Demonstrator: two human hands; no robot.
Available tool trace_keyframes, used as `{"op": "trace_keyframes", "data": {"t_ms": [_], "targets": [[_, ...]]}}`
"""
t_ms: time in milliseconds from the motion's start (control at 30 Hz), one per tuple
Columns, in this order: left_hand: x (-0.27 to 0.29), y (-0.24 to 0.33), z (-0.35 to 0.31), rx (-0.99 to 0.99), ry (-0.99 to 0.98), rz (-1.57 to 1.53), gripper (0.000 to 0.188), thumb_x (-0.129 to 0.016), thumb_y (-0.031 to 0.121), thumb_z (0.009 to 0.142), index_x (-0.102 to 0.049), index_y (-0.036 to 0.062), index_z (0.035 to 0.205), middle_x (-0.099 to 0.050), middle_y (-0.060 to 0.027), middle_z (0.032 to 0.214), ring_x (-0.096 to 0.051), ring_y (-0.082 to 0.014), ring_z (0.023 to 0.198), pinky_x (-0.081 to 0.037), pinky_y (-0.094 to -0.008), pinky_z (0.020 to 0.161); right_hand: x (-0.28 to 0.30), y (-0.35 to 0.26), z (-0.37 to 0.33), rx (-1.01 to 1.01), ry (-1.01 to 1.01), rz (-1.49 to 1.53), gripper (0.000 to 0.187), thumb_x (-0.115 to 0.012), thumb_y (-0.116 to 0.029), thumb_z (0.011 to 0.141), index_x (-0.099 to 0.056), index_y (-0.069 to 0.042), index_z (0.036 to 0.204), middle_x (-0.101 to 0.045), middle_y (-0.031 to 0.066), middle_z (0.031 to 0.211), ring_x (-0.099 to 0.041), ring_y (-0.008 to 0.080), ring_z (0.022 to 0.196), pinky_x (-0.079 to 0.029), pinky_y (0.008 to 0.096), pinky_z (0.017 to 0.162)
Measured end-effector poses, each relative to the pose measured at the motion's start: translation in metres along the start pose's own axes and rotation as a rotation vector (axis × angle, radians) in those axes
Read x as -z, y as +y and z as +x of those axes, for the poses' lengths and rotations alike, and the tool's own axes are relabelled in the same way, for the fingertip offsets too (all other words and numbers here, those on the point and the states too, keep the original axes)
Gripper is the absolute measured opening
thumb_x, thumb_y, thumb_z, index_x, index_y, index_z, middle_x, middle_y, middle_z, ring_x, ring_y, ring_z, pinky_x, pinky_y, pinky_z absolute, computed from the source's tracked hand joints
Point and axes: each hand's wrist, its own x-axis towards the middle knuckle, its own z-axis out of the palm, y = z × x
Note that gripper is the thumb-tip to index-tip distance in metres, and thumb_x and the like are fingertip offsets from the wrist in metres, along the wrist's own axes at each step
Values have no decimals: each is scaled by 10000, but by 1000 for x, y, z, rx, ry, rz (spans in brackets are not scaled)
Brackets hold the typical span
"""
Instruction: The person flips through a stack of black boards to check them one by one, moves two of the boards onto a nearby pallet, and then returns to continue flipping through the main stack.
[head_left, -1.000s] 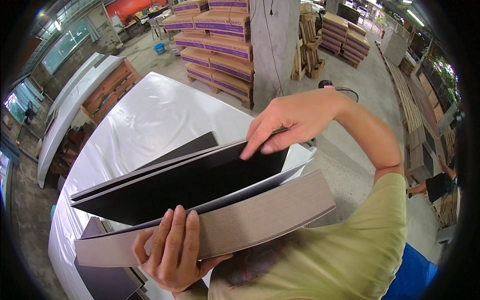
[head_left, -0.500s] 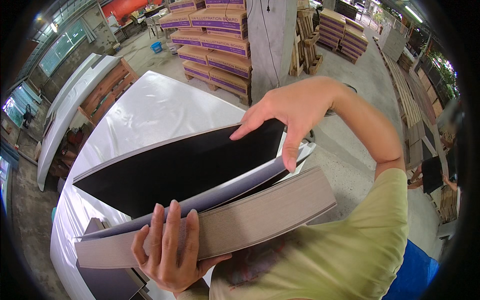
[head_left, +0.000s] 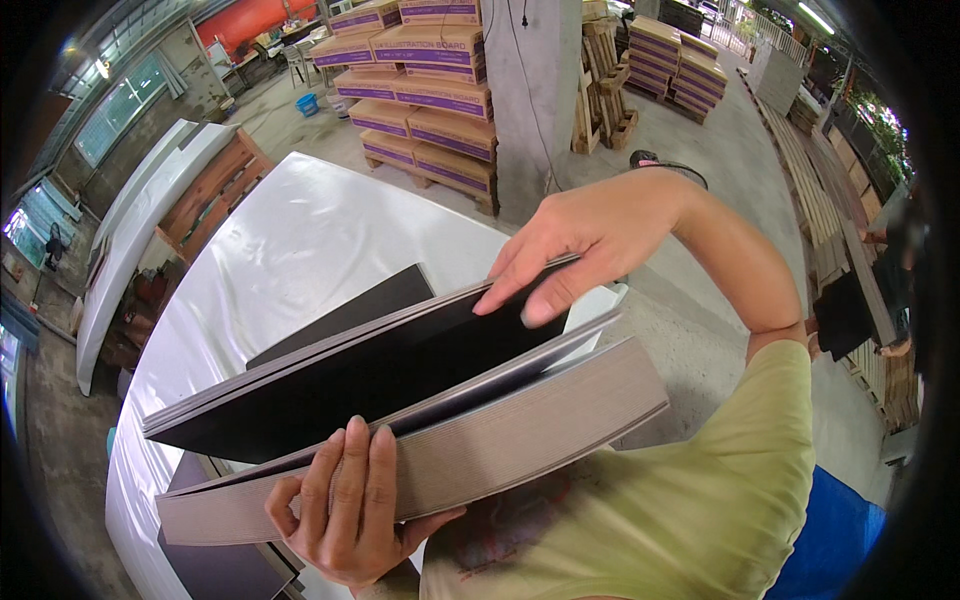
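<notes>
My left hand [head_left: 345,505] is closed around a thick stack of grey-brown boards [head_left: 530,430], its fingers across the layered edges, close to my shirt. Beyond that stack, a thinner group of black-faced boards [head_left: 350,385] tilts away, leaving a V-shaped gap. My right hand [head_left: 590,245] holds this group at its upper right edge, fingertips over the top and thumb by the black face. One loose dark board [head_left: 345,315] shows on the white-covered table [head_left: 310,210] behind the group. More dark boards [head_left: 215,565] lie under the stack's left end.
Cartons [head_left: 430,105] are piled beside a concrete pillar [head_left: 540,100], with wooden pallets [head_left: 605,85] behind it. A fan [head_left: 670,170] stands beyond my right arm. At the far right, another person [head_left: 850,310] holds a dark board. A blue sheet [head_left: 830,535] lies at lower right.
The tilted group has become thicker, and its gap to the near stack has shifted. My right thumb has drawn up and left toward the fingers. A loose dark board now shows behind the group.
</notes>
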Motion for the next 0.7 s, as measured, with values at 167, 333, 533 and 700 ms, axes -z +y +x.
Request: {"op": "trace_keyframes", "data": {"t_ms": [167, 333, 533, 700], "targets": [[-3, 1, -4, 13, 30, -9, 673, -507, 713, 722, -693, 122, 987, -679, -25, 983, -619, -150, 959, -351, -338, 838, -3, -3, -4, -36, 65, -106, 824, -784, -405, 626, -457, -43, 1290, -521, 173, 1241, -456, 258, 1200, -353, 328, 975], [-5, 0, -4, -15, 49, 22, 680, -505, 718, 720, -692, 124, 993, -681, -22, 976, -625, -151, 957, -353, -337, 813, 0, 1, -1, -77, 97, -139, 932, -819, -427, 552, -435, -33, 1303, -510, 194, 1246, -452, 272, 1201, -343, 321, 980], [-5, -1, -6, -39, 85, 6, 691, -504, 718, 723, -691, 108, 990, -684, -34, 962, -639, -159, 924, -369, -316, 776, 1, 1, -1, -61, 118, -164, 963, -827, -429, 531, -425, -28, 1308, -520, 202, 1232, -460, 283, 1192, -352, 326, 974], [-6, -3, -7, -74, 106, 9, 702, -502, 719, 723, -691, 95, 986, -687, -44, 945, -647, -165, 902, -374, -306, 755, 0, -6, 1, -125, 83, -148, 942, -836, -410, 528, -432, -93, 1317, -454, 150, 1322, -411, 278, 1241, -316, 360, 1028]]}}
